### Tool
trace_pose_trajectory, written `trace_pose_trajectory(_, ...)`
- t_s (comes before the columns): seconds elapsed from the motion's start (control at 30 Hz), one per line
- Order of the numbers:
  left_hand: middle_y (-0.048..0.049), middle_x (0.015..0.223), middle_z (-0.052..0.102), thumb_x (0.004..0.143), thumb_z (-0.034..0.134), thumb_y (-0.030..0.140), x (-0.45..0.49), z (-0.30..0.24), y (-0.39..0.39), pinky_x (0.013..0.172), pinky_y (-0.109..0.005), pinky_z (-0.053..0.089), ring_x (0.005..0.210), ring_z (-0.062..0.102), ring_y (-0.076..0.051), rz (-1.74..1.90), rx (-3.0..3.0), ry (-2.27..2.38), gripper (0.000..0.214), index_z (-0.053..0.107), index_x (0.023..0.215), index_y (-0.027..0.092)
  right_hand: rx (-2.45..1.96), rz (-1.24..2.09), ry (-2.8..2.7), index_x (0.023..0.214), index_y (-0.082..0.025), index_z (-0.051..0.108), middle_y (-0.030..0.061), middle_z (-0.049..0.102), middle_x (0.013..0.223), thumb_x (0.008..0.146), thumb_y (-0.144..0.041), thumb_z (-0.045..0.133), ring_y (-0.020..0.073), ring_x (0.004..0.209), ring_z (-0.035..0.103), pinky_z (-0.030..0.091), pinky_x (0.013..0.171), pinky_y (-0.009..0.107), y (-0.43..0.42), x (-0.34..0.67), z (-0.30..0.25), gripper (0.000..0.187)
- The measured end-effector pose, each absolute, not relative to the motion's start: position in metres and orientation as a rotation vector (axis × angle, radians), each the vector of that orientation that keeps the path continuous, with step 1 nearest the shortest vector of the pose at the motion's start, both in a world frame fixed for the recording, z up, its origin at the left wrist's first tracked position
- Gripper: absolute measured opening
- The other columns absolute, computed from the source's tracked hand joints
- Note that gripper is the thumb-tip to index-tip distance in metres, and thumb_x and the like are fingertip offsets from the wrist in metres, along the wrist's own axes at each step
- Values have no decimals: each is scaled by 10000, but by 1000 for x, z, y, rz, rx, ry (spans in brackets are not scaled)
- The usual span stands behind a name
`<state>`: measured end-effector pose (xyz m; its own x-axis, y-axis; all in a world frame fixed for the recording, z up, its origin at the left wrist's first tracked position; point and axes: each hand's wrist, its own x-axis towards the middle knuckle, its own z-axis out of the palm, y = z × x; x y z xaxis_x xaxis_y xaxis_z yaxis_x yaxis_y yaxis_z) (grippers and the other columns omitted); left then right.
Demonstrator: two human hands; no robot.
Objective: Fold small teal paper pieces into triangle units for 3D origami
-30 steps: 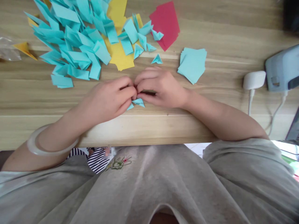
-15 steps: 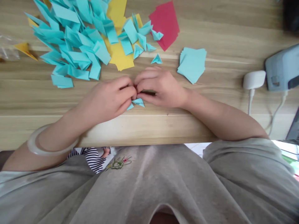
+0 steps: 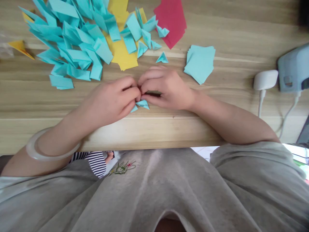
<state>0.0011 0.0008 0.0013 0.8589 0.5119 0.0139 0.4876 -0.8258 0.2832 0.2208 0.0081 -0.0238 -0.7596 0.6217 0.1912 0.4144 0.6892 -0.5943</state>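
Note:
A small piece of folded light-blue paper shows just below my fingertips, close to the table's front edge. My left hand is closed, with its fingers pinched on this paper. From the other side my right hand pinches at the same piece, thumb and forefinger meeting the left fingertips. Much of the paper is hidden under the fingers. Just beyond my hands lies a small folded blue triangle. Several similar folded pieces lie near the yellow paper sheets.
Many folded blue pieces heap at the back left. Red paper sheets and a stack of blue sheets lie on the wooden table. A white charger with its cable and a grey-blue device stand at right.
The view has shifted slightly, so the things on the table sit a little higher in the picture. Both hands keep their pinch on the folded paper, almost unmoved.

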Motion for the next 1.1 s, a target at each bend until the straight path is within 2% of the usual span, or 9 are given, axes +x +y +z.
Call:
trace_pose_trajectory(0.4, -81, 995, 580, 967, 339, 184, 1, 4, 0, 698, -326, 462, 862, 595, -208, 46, 2740, 778, 251, 589, 977, 165, -813, 786, -2532, 895, -176, 645, 20, 650, 1024, 950, -287, 469, 136, 962, 579, 434, 860, 302, 7, 221, -22, 216)
trace_pose_trajectory(0.67, -62, 973, 579, 973, 325, 218, 2, 3, 1, 697, -310, 470, 846, 584, -182, 74, 2754, 792, 271, 593, 968, 178, -804, 750, -2520, 900, -207, 668, -8, 662, 1006, 979, -385, 389, 94, 935, 577, 452, 879, 273, 8, 221, -25, 340)
trace_pose_trajectory(0.9, -73, 964, 587, 948, 316, 238, 3, 3, 1, 705, -347, 483, 842, 601, -220, 85, 2658, 813, 295, 609, 925, 211, -748, 745, -2448, 864, -263, 682, -41, 692, 967, 972, -462, 384, 72, 905, 576, 449, 847, 236, 10, 222, -30, 374)
trace_pose_trajectory(1.1, -69, 934, 587, 948, 320, 217, 3, 4, 2, 713, -313, 478, 807, 595, -194, 142, 2696, 775, 289, 606, 921, 189, -781, 759, -2475, 880, -210, 657, 13, 673, 977, 956, -325, 454, 136, 924, 603, 443, 852, 314, 8, 220, -27, 246)
